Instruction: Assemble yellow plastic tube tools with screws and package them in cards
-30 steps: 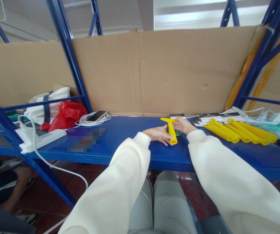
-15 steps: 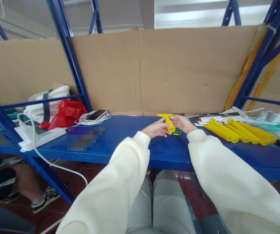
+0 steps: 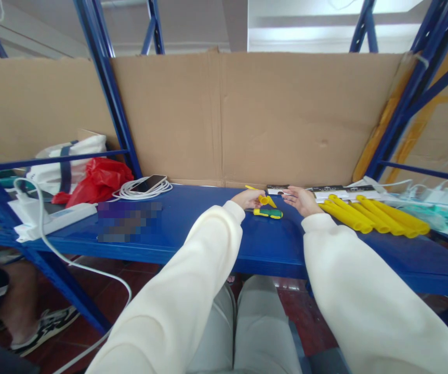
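Note:
My left hand is closed around a yellow T-shaped plastic tool with a hollow tubular handle, held just above the blue shelf and partly covered by the fingers. Below it, a green and yellow screwdriver handle lies on the shelf. My right hand is apart from the tool, its fingers bent in a pinch at the right end of a flat black-and-white packet. A thin white edge shows at the fingertips; I cannot tell whether it belongs to the packet.
Several yellow tubular pieces lie at right, before more black-and-white packets. A phone rests on a coiled white cable at left, near a red bag and power strip. Cardboard stands behind.
My right hand has left the yellow tool and moved to the packet's end. The tool has turned in my left hand, and the screwdriver handle now shows more fully.

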